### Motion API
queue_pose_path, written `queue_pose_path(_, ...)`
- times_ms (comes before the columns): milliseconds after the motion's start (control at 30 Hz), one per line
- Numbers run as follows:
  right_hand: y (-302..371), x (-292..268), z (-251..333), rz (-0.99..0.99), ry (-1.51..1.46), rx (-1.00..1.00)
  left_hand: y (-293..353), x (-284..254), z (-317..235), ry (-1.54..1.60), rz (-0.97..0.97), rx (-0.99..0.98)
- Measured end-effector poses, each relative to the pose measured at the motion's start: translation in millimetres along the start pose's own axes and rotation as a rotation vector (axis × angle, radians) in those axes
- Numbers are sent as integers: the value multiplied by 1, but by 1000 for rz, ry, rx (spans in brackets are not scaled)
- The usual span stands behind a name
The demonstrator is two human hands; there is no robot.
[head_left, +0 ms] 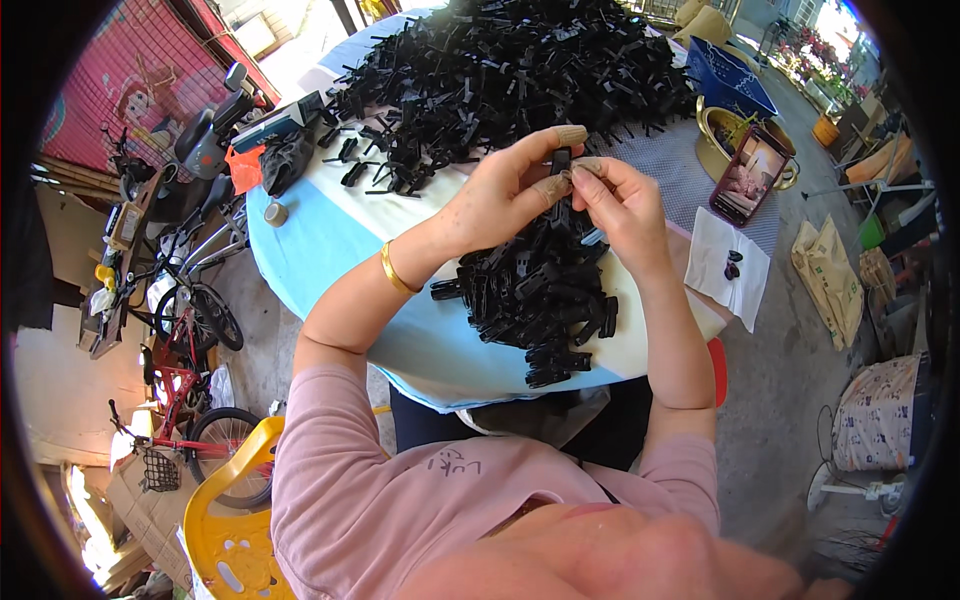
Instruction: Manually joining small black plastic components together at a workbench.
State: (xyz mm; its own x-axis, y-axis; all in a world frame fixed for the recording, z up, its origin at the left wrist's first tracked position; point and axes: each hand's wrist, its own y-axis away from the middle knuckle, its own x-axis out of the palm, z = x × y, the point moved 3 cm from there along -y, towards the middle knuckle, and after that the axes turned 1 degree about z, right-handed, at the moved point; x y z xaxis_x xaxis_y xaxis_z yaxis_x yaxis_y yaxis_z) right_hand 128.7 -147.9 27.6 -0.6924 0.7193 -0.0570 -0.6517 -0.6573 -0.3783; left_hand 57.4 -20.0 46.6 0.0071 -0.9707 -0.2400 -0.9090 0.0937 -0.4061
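Note:
Over the table, my left hand [505, 190] and my right hand [622, 205] meet, fingertips pinched together. Between them is a small black plastic piece [562, 158]; its exact kind is too small to make out. Tan coverings wrap some of my fingertips, and a gold bracelet [396, 268] circles my left wrist. Just below my hands lies a heap of black plastic pieces [530, 290], many lined up side by side. Beyond them spreads a far larger loose pile of similar black pieces [510, 70], with several strays at its left edge.
A blue-and-white cloth [300, 250] covers the round table. At its right are a phone [748, 172], a gold-coloured pot [712, 150], a blue basket [730, 80] and white paper [725, 245]. A small round container [276, 213] sits left. Beside me stand a yellow chair [228, 510] and bicycles [180, 385].

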Motion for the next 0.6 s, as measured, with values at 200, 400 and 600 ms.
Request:
queue_pose_path(200,0,0,2,-1,26,33,0,-7,5,-26,-51,-89)
queue_pose_path(400,1,1,3,-16,-60,61,0,-4,4,4,-106,-43)
queue_pose_path(600,1,5,0,-7,-73,104,5,2,6,-193,-198,88)
